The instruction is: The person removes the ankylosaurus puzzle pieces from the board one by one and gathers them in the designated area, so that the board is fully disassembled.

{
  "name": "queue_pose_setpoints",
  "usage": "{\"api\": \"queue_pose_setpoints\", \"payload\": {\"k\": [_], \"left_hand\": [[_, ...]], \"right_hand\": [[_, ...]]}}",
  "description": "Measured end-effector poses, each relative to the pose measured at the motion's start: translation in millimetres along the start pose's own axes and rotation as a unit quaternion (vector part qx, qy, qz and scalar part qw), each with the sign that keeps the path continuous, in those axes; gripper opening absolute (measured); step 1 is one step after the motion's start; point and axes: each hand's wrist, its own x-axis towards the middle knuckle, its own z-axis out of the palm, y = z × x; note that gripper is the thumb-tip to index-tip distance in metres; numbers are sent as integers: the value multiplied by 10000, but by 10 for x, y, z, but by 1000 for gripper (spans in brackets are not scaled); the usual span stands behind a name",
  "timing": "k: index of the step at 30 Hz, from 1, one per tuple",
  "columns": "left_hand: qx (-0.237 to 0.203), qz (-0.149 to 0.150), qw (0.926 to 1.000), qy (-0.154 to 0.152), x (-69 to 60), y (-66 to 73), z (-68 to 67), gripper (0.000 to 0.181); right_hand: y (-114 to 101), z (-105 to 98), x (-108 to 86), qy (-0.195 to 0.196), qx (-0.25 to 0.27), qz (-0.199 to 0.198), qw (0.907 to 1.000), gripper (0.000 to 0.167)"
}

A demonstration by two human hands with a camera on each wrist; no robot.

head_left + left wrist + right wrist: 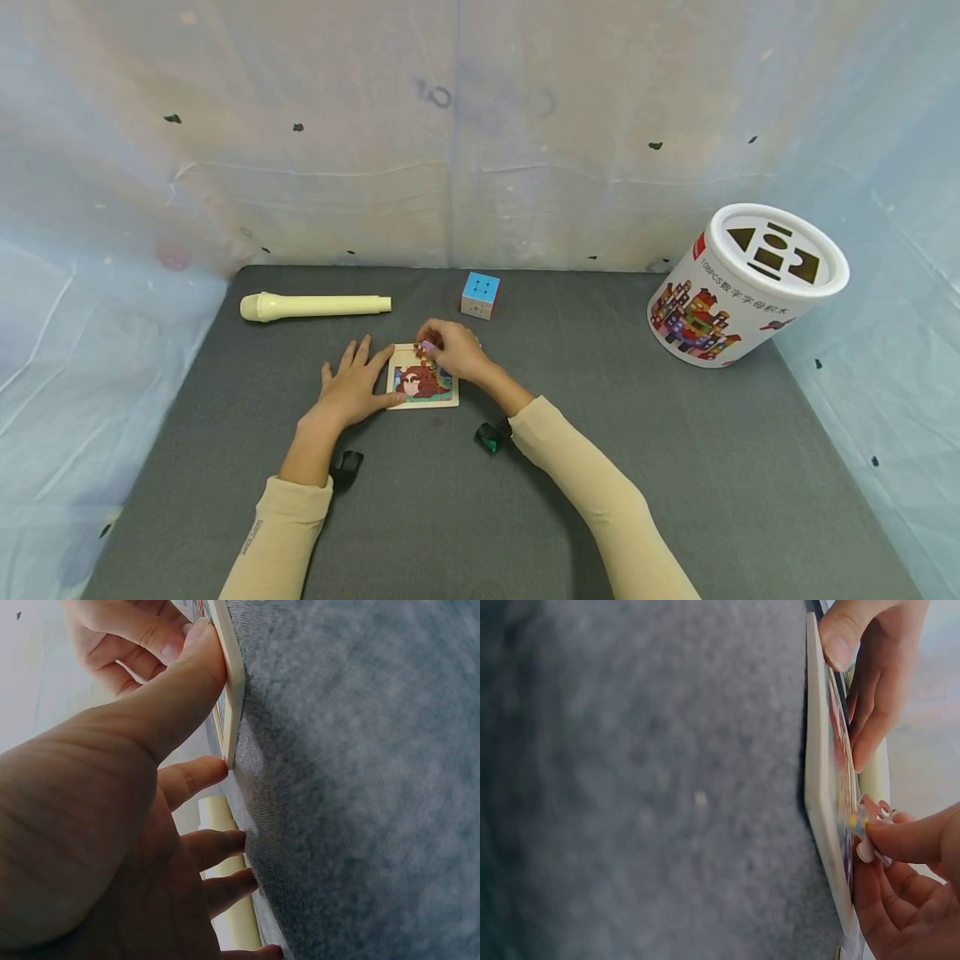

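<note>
From my remote feed, I see a person's two hands at work over one small wooden picture puzzle, which lies just left of the head frame's center on a gray desk. The left hand has its fingers spread, with the index finger and thumb at the board's left side. The right hand pinches a lilac piece above the board's upper edge.

My left wrist view adds what the head view leaves unclear: the thumb lies on the board's rim, the index fingertip touches a corner, and three other fingertips rest beyond it. My right wrist view, lower right, gives the pinch side-on between thumb and finger; I cannot tell whether more than one piece is held.

Only my head view takes in the white block tub, at right. Along the desk's far side I count one cream baton, left, and one blue-topped cube, upper center. Two black wrist mounts complete my count, one per arm.
</note>
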Motion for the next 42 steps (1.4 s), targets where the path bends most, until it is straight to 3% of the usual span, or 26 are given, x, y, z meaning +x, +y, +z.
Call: {"api": "queue_pose_setpoints", "payload": {"k": [11, 16, 21, 27, 32, 42], "left_hand": [[-38, 51, 9999, 85, -15, 13, -19, 91], [-81, 45, 9999, 62, -23, 29, -35, 91], [-73, 27, 10000, 27, -14, 28, -35, 91], [-39, -14, 10000, 5, -1, 15, -17, 91], [1, -65, 10000, -29, 11, 1, 3, 92], [-43, 37, 10000, 60, -13, -5, -3, 92]], "right_hand": [[55, -75, 46, -243, 893, 114, 9956, 16], [103, -117, 58, -306, 1618, 60, 9863, 19], [145, -147, 68, -367, 2181, 265, 9749, 22], [117, -207, 48, -405, 2555, 568, 9643, 22], [93, -283, 8, -374, 2765, 593, 9584, 22], [273, -553, -137, -211, 2338, 270, 9717, 25]]}}
